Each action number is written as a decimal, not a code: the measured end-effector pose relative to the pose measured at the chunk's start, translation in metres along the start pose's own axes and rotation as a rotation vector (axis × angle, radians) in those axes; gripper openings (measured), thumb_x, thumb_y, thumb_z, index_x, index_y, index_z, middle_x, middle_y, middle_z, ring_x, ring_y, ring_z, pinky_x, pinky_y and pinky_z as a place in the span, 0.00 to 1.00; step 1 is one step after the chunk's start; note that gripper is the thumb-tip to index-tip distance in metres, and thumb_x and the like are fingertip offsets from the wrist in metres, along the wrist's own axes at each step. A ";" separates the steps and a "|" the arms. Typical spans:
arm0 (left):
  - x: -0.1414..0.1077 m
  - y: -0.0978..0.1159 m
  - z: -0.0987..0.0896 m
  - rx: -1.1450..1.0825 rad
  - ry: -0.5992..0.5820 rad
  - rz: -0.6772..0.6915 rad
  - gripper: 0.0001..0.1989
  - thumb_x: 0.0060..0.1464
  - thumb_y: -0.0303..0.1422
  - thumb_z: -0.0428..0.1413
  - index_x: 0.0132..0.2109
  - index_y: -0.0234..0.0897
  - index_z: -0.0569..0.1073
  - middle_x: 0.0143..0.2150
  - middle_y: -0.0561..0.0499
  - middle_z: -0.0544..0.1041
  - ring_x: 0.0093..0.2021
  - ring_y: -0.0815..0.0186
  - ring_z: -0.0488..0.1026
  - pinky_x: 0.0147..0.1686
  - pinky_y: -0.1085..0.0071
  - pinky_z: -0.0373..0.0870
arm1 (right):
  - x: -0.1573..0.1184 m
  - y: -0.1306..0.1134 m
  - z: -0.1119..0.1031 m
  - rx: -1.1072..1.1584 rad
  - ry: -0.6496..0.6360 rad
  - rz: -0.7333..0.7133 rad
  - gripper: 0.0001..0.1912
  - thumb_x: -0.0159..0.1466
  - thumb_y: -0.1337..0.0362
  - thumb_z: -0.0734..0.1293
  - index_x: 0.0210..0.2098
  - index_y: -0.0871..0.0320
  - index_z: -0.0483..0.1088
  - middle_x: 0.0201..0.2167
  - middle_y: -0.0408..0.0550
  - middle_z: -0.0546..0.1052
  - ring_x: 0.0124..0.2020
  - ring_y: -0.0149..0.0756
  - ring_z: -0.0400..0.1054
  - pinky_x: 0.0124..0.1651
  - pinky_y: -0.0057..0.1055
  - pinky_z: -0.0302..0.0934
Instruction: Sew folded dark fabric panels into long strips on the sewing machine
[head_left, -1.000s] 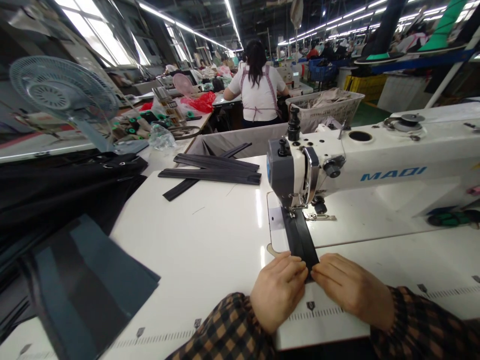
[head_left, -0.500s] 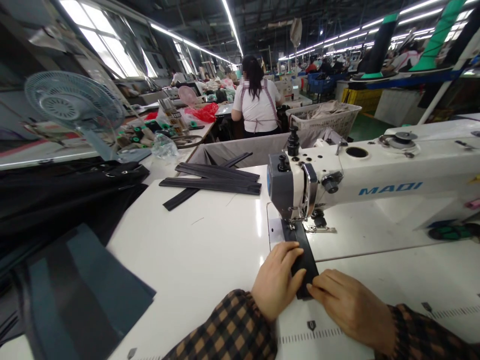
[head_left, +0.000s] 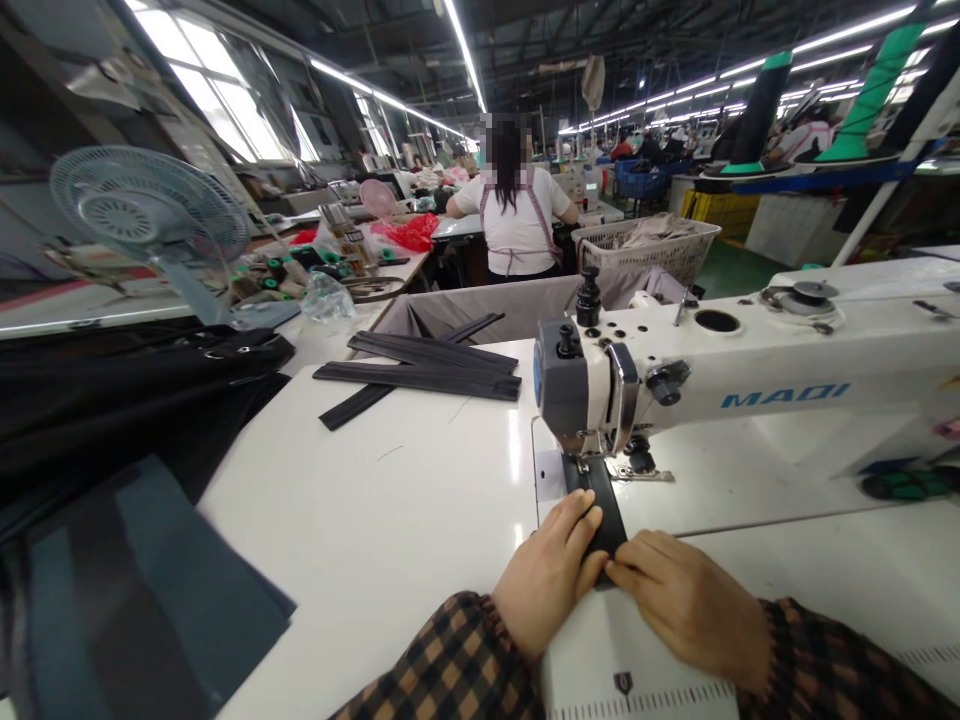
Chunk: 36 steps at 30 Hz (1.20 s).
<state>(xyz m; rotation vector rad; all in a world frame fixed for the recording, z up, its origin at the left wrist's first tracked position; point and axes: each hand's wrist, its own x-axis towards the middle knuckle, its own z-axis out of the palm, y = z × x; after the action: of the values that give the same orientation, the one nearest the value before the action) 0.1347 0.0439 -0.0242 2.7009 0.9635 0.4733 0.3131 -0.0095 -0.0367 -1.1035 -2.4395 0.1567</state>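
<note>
A black fabric strip (head_left: 606, 512) runs lengthwise under the presser foot (head_left: 583, 462) of a white sewing machine (head_left: 750, 350). My left hand (head_left: 551, 575) presses on the strip from the left, its fingers close together and its thumb by the near end. At the strip's right edge, near that end, my right hand (head_left: 686, 600) pinches the material between thumb and curled fingers. The two thumbs nearly meet. Part of the strip is hidden beneath my left fingers.
Several black strips (head_left: 420, 378) lie crossed on the white table (head_left: 420, 520). Dark fabric (head_left: 127, 390) and blue-grey pieces (head_left: 180, 580) cover the left side. A fan (head_left: 124, 220) stands behind them. Ahead, a co-worker (head_left: 517, 215) sits near a white basket (head_left: 649, 245).
The strip has slid farther under the presser foot, and both hands have moved forward with it. My right hand is closer to my left. The co-worker's arms have spread outward.
</note>
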 end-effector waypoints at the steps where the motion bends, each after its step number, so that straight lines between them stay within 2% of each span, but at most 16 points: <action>1: 0.001 -0.002 -0.001 0.002 0.002 0.010 0.18 0.54 0.29 0.49 0.52 0.34 0.60 0.56 0.44 0.62 0.58 0.62 0.56 0.55 0.63 0.61 | 0.003 0.002 0.000 -0.013 0.002 -0.006 0.14 0.62 0.73 0.52 0.42 0.61 0.66 0.30 0.48 0.68 0.33 0.35 0.60 0.35 0.33 0.58; 6: 0.003 -0.010 -0.003 -0.009 0.006 0.046 0.15 0.56 0.28 0.47 0.51 0.36 0.63 0.53 0.47 0.65 0.55 0.65 0.60 0.53 0.66 0.63 | 0.014 0.012 0.002 -0.039 -0.012 -0.001 0.13 0.62 0.74 0.53 0.39 0.62 0.66 0.30 0.48 0.67 0.33 0.35 0.59 0.36 0.33 0.57; 14: 0.004 -0.021 -0.003 -0.020 0.027 0.061 0.13 0.57 0.28 0.44 0.49 0.39 0.65 0.52 0.49 0.67 0.52 0.66 0.63 0.49 0.67 0.67 | 0.028 0.030 0.007 -0.089 0.012 -0.001 0.12 0.60 0.74 0.54 0.40 0.61 0.66 0.30 0.47 0.67 0.33 0.34 0.59 0.36 0.32 0.58; 18: 0.008 -0.021 -0.006 -0.037 0.029 0.082 0.13 0.57 0.27 0.44 0.47 0.37 0.66 0.47 0.48 0.70 0.49 0.66 0.65 0.49 0.66 0.66 | 0.031 0.034 0.011 -0.124 0.013 0.003 0.11 0.62 0.73 0.55 0.40 0.61 0.66 0.30 0.46 0.67 0.33 0.34 0.60 0.35 0.32 0.57; 22: 0.011 -0.022 -0.010 -0.021 0.029 0.071 0.12 0.57 0.27 0.44 0.46 0.37 0.67 0.42 0.48 0.71 0.45 0.66 0.67 0.45 0.67 0.68 | 0.032 0.037 0.012 -0.181 0.026 0.004 0.10 0.63 0.71 0.55 0.35 0.60 0.66 0.29 0.46 0.67 0.31 0.34 0.59 0.34 0.33 0.55; 26: 0.009 -0.023 -0.011 -0.006 -0.009 0.069 0.12 0.58 0.28 0.43 0.47 0.37 0.66 0.43 0.49 0.70 0.45 0.67 0.67 0.44 0.70 0.69 | 0.032 0.037 0.011 -0.210 0.019 -0.037 0.10 0.64 0.70 0.55 0.36 0.60 0.66 0.29 0.45 0.67 0.31 0.34 0.59 0.36 0.34 0.55; 30: 0.011 -0.028 -0.009 0.000 -0.052 0.064 0.16 0.55 0.24 0.45 0.50 0.36 0.63 0.47 0.48 0.68 0.49 0.65 0.65 0.47 0.69 0.67 | 0.036 0.038 0.013 -0.229 0.021 -0.004 0.09 0.63 0.72 0.55 0.35 0.61 0.66 0.29 0.46 0.67 0.32 0.34 0.60 0.35 0.34 0.55; 36: 0.026 -0.046 -0.005 -0.010 0.002 0.047 0.22 0.48 0.17 0.44 0.50 0.35 0.64 0.50 0.47 0.67 0.47 0.66 0.68 0.49 0.70 0.66 | 0.040 0.043 0.014 -0.230 0.078 0.032 0.11 0.62 0.74 0.54 0.36 0.61 0.66 0.33 0.49 0.69 0.36 0.34 0.62 0.35 0.32 0.55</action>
<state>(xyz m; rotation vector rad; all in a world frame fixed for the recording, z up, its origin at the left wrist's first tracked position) 0.1259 0.0956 -0.0289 2.7204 0.8971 0.4889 0.3135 0.0496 -0.0470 -1.2210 -2.4150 -0.1586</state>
